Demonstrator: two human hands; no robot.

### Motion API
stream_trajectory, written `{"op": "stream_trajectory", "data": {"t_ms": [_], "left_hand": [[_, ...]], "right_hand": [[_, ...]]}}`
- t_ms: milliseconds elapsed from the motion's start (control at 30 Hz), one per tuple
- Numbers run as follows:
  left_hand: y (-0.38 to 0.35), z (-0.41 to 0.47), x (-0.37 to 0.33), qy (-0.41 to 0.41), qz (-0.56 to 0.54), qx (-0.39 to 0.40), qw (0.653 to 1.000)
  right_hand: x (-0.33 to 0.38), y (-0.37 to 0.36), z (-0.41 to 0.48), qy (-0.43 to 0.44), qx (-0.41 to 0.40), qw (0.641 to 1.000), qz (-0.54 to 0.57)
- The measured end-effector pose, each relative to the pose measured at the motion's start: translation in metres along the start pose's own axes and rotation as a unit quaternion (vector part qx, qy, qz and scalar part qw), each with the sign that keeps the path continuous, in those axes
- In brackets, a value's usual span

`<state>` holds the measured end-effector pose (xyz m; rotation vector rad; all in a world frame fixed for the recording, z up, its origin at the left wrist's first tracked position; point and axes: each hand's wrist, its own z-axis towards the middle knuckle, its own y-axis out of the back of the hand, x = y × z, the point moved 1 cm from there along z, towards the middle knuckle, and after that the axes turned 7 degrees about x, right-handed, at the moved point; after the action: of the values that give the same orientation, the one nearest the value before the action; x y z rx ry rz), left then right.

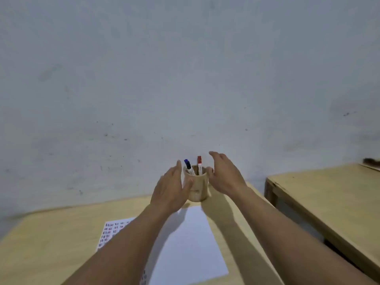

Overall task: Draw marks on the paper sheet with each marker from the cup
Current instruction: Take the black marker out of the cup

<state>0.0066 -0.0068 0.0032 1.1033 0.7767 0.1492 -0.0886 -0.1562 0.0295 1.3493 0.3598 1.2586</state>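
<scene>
Nearest you, a blank paper sheet [193, 243] lies flat on the wooden desk [51, 239], unmarked as far as can be seen. A second sheet covered in red and blue marks [112, 230] lies beside and partly under it on your left, largely hidden by your left forearm.

Beyond the blank sheet's far edge stands the wooden cup [196, 187], upright near the back of the desk. It holds a blue-capped marker [189, 166] leaning left and a red-capped marker [199, 162] standing nearly straight.

Your left hand [171, 190] is spread and empty, thumb against or just short of the cup's side; contact cannot be confirmed. Your right hand [225, 175] is also spread wide and empty, just beside the cup.

Recommendation: steady the cup with the left hand and lift one marker straight up by its cap end with the right, so the cup does not tip.

A second desk [320, 194] stands well apart on the right. The wall [185, 79] rises just behind the cup. Nothing obstructs the reach.
</scene>
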Motion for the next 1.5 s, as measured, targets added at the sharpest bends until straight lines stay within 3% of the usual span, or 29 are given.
{"op": "stream_trajectory", "data": {"t_ms": [400, 567, 1033, 1333, 1500], "left_hand": [[-0.041, 0.034, 0.012, 0.070, -0.133, 0.006, 0.989], [-0.048, 0.038, 0.019, 0.094, -0.147, -0.003, 0.985], [-0.050, 0.038, 0.017, 0.085, -0.159, -0.008, 0.984], [-0.048, 0.026, 0.014, 0.084, -0.155, 0.005, 0.984], [-0.023, 0.012, 0.008, 0.083, -0.160, -0.021, 0.983]], "right_hand": [[-0.010, -0.035, 0.049, -0.075, 0.003, 0.996, 0.037], [0.000, -0.042, 0.049, -0.062, -0.009, 0.996, 0.060], [0.009, -0.050, 0.047, -0.018, -0.021, 0.999, -0.016], [0.022, -0.018, 0.036, 0.002, -0.067, 0.984, 0.165], [0.037, 0.003, 0.022, 0.042, -0.066, 0.975, 0.207]]}}
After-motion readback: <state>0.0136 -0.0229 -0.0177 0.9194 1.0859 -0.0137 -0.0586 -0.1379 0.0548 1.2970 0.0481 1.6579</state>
